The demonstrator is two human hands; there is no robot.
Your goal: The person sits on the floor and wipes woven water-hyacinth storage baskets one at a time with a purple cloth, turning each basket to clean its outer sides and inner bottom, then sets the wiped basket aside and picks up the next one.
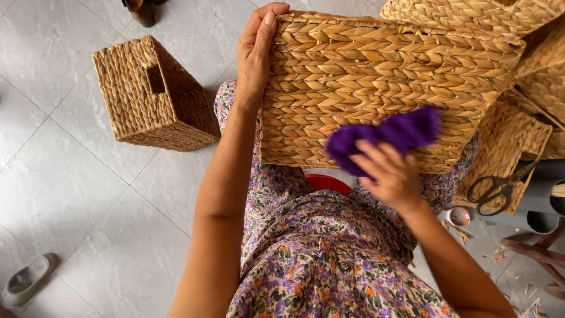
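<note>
A woven straw basket [376, 76] rests on my lap, its flat side turned up toward me. My left hand [254, 56] grips its left edge, fingers reaching over the top corner. My right hand [389, 172] holds a purple cloth [388, 134] pressed against the lower middle of the basket's side; the cloth is blurred. I am seated, wearing a flowered dress [318, 259].
A second woven basket [150, 94] with a handle slot lies on the grey tiled floor at left. More woven baskets [529, 82] are stacked at right, with black scissors [497, 189] on one. A red stool edge [327, 182] shows under me. A sandal [23, 280] lies bottom left.
</note>
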